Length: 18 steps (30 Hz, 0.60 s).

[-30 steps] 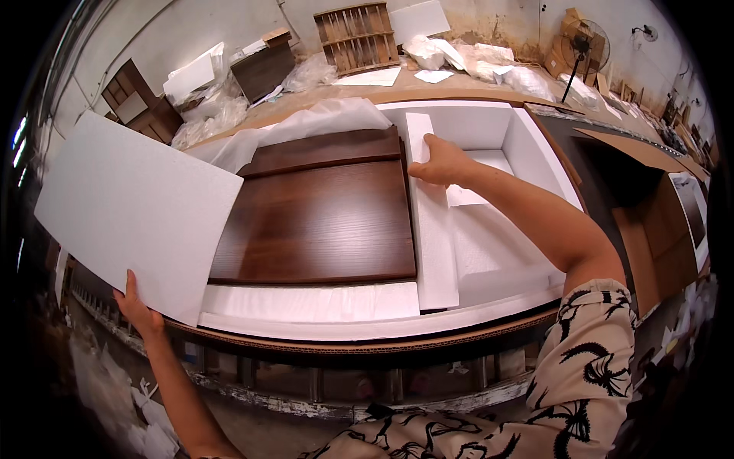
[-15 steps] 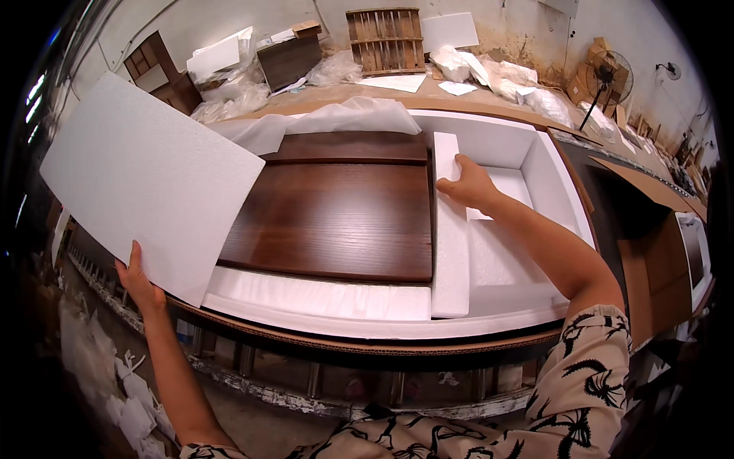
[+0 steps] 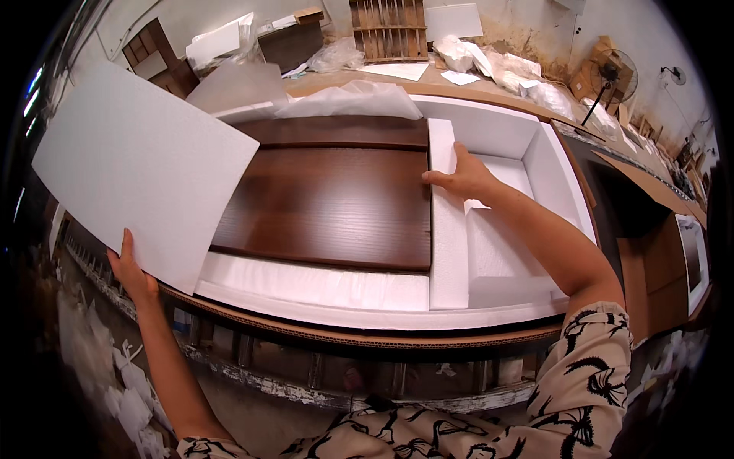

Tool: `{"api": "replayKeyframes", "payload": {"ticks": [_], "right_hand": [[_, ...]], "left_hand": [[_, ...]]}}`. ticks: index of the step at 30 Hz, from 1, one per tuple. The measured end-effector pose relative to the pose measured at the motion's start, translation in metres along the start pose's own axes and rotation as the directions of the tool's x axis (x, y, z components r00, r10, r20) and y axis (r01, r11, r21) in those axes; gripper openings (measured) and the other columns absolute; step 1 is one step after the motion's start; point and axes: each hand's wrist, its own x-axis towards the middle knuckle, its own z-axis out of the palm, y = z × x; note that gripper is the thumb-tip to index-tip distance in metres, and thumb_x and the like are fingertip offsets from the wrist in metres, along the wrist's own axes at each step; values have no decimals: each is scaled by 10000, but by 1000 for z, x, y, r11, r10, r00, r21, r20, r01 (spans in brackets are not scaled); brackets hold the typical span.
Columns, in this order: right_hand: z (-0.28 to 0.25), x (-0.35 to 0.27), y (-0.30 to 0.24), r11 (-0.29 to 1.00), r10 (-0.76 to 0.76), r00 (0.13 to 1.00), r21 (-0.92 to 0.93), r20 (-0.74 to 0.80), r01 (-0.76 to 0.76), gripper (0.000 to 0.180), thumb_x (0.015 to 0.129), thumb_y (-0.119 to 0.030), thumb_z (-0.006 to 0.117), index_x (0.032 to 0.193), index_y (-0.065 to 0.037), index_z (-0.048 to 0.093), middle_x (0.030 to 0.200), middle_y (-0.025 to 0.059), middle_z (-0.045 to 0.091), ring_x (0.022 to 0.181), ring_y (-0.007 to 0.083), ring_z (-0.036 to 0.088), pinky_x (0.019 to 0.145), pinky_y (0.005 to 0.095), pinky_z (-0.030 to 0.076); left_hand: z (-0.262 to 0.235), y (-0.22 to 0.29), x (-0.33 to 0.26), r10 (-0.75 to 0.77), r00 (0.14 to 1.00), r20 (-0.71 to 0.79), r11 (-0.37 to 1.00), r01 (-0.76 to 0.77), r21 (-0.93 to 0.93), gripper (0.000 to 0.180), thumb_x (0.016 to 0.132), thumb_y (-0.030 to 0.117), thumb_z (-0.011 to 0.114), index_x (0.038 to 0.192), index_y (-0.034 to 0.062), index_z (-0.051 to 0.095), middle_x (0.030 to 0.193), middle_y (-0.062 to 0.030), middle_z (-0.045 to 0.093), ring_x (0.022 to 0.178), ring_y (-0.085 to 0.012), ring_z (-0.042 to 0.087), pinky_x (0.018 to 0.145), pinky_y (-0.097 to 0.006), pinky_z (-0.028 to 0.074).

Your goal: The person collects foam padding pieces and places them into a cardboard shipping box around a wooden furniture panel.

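The panel (image 3: 336, 203) is grained, glossy wood, the sheet (image 3: 145, 168) and strip (image 3: 449, 237) matt foam, the carton (image 3: 428, 339) corrugated cardboard.

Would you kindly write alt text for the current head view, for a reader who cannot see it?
A person's left hand holds up a white sheet while the right hand touches a foam strip beside a dark brown panel, inside a foam-lined carton. Behind are a wooden pallet, a fan and heaped white wrapping.
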Motion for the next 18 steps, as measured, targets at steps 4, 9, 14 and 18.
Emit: {"api": "replayKeyframes", "payload": {"ticks": [4,9,14,18], "right_hand": [[-5,-3,-7,989,52,998,140,-28,-48,725,675,-347,659,1155,110,364,1002,281,559,846,328,622,602,360,553],[-9,-8,-12,995,77,997,60,9,-78,894,689,-355,627,1329,118,219,1189,308,463,1060,358,518,845,342,435],[2,3,4,975,82,991,198,103,-102,1001,680,-316,677,1372,81,71,1112,279,519,883,319,614,590,379,544],[10,16,19,903,57,978,407,200,-136,1062,668,-311,740,1399,17,43,1168,257,490,912,306,604,592,402,543]], "left_hand": [[-3,-3,9,-22,998,51,1000,21,22,530,838,74,611,1293,-8,350,1185,-121,497,1059,-237,508,855,-331,463],[11,-9,20,-204,974,101,931,161,328,715,818,77,622,1375,36,176,1239,-138,454,1082,-265,501,855,-356,464],[25,-12,33,-436,883,172,747,249,616,767,804,107,619,1401,99,137,1267,-150,441,1090,-266,498,844,-406,458],[42,-32,38,-302,919,255,453,-97,886,617,787,95,601,1335,94,318,1265,-171,449,1095,-296,497,875,-413,434]]}}
